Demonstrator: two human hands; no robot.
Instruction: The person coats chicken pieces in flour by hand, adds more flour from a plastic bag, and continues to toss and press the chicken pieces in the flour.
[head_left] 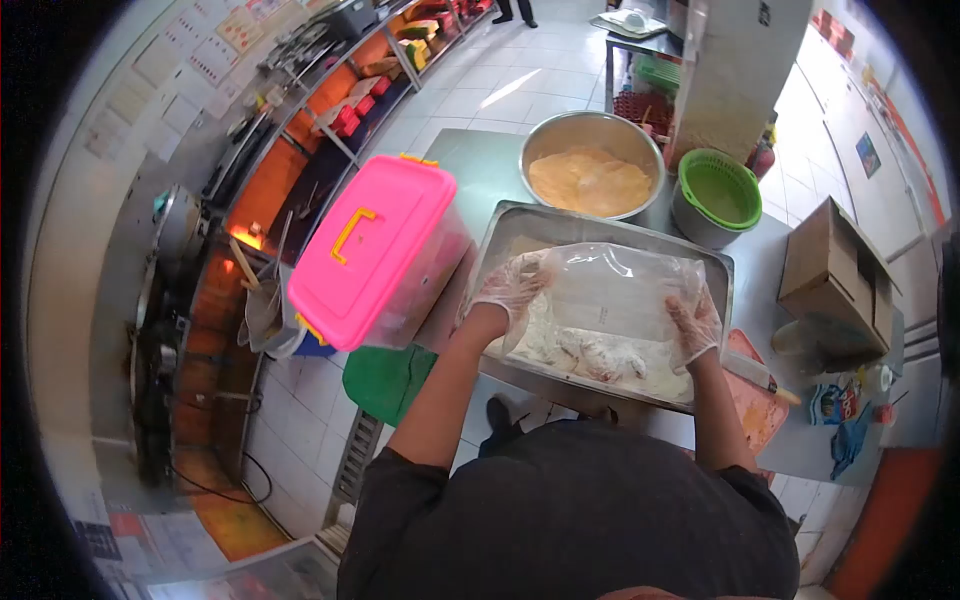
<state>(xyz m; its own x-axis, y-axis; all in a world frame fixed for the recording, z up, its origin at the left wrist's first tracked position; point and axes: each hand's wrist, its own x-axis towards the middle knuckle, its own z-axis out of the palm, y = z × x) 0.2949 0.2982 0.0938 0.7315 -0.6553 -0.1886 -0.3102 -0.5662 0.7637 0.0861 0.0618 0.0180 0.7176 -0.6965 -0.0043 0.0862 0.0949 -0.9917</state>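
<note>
Gloved left hand [515,285] and right hand [697,325] grasp opposite ends of what seems a clear plastic bag [610,285], its long axis from nine to three o'clock, above a tray [640,238]. Floured lumps [602,360] lie at six o'clock, nearer the right hand; a bowl [590,130] sits at twelve.

We stretch a clear plastic bag [625,290] between our gloved left hand [515,288] and right hand [693,325], fingers closed on either end, over a metal tray [560,219]. White flour [535,335] lies in it, with coated pieces [605,360] near our side. On our worktop [470,155], a steel bowl [590,128] of orange-tan powder [588,182] stands just beyond; a pink-lidded box [370,245] sits to our left, a cardboard box [832,285] to our right.
</note>
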